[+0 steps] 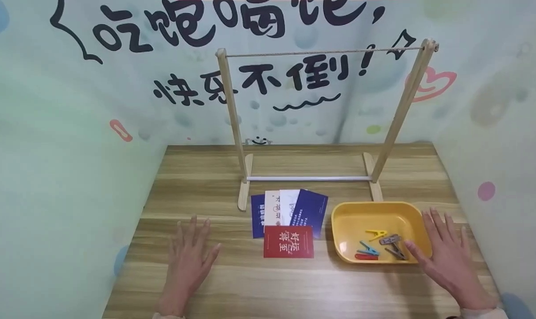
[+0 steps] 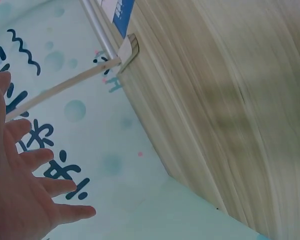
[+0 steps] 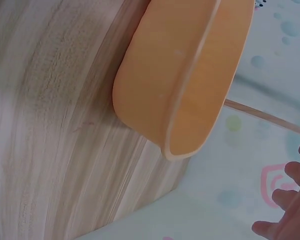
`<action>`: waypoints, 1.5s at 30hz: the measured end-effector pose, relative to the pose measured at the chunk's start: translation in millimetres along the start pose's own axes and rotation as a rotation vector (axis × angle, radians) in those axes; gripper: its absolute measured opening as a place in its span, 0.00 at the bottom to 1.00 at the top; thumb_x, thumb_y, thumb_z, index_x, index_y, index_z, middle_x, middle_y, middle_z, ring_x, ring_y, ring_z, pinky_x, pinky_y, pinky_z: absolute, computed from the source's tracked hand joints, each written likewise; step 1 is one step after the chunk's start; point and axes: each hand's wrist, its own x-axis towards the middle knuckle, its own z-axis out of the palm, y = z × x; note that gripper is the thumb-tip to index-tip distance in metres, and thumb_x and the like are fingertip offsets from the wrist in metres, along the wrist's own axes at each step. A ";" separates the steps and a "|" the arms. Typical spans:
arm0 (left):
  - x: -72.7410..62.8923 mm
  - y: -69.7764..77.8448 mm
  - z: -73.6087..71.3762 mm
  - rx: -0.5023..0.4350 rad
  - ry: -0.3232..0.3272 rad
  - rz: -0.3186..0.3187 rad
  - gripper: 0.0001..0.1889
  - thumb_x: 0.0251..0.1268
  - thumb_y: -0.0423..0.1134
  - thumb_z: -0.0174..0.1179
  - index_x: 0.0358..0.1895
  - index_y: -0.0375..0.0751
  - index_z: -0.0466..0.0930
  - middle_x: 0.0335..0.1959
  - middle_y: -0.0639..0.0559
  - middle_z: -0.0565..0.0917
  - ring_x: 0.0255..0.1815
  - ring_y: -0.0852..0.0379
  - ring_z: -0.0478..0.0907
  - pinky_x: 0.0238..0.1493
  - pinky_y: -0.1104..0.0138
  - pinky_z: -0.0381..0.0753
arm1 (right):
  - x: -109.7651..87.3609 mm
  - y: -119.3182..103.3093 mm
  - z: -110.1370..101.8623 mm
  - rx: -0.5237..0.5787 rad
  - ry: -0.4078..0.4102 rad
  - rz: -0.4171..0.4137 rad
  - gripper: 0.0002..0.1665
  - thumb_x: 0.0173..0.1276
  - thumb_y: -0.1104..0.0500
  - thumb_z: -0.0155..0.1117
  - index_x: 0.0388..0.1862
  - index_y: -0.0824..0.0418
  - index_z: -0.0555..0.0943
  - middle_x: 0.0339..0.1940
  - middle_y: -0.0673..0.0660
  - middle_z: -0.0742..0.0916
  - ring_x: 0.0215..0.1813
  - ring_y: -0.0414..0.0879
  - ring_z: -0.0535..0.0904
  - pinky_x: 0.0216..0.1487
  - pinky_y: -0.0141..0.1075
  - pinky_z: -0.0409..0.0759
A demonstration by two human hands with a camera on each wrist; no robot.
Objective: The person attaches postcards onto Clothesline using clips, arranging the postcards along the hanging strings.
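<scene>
- The left hand [image 1: 188, 257] is released, its fingers spread, above or on the bench [image 1: 250, 288]; which of the two, I cannot tell.
- The right hand [image 1: 447, 257] is also released, just beside the tray [image 1: 361, 219]; its thumb appears across the rim in the head view.
- Inside the tray lie several clips [image 1: 390, 239].
- Left of the tray, the red card [image 1: 288, 242] partly covers other cards [image 1: 310, 212].
- Behind stands the rack [image 1: 401, 110], with a rope [image 1: 323, 52] between its posts.
</scene>
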 end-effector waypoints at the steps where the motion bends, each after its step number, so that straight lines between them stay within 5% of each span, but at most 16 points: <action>1: 0.8 2.5 1.8 -0.006 -0.007 0.006 0.35 0.74 0.59 0.51 0.79 0.50 0.57 0.82 0.40 0.50 0.81 0.28 0.42 0.74 0.29 0.44 | -0.1 -0.3 0.3 0.001 0.000 0.000 0.51 0.72 0.39 0.58 0.83 0.57 0.47 0.83 0.66 0.54 0.85 0.62 0.35 0.78 0.67 0.24; 14: 10.7 26.7 18.6 -0.112 -0.034 0.083 0.35 0.72 0.55 0.57 0.77 0.45 0.61 0.79 0.36 0.57 0.78 0.31 0.56 0.73 0.34 0.59 | 6.1 -7.7 4.5 -0.020 0.040 -0.068 0.48 0.69 0.42 0.63 0.79 0.63 0.58 0.77 0.70 0.64 0.77 0.72 0.54 0.73 0.72 0.46; 21: 21.9 42.7 28.1 -0.091 -0.071 0.124 0.34 0.71 0.54 0.58 0.76 0.45 0.63 0.78 0.36 0.60 0.77 0.32 0.59 0.71 0.33 0.63 | 7.1 -6.1 10.1 -0.067 0.098 -0.110 0.48 0.64 0.45 0.69 0.75 0.67 0.63 0.73 0.71 0.71 0.72 0.71 0.63 0.68 0.68 0.57; 31: 28.4 62.6 38.3 -0.119 -0.062 0.186 0.33 0.69 0.54 0.61 0.73 0.44 0.67 0.75 0.34 0.64 0.75 0.33 0.63 0.72 0.37 0.64 | 13.5 -6.4 19.6 -0.062 0.045 -0.123 0.47 0.64 0.50 0.72 0.74 0.71 0.64 0.71 0.72 0.72 0.70 0.70 0.66 0.66 0.67 0.61; 45: 23.2 82.2 71.5 -0.111 -0.108 0.263 0.33 0.68 0.57 0.60 0.71 0.42 0.70 0.75 0.35 0.65 0.73 0.34 0.66 0.69 0.37 0.69 | 14.8 -3.2 34.3 -0.099 0.063 -0.153 0.44 0.62 0.54 0.75 0.71 0.72 0.68 0.66 0.72 0.77 0.64 0.69 0.74 0.60 0.68 0.69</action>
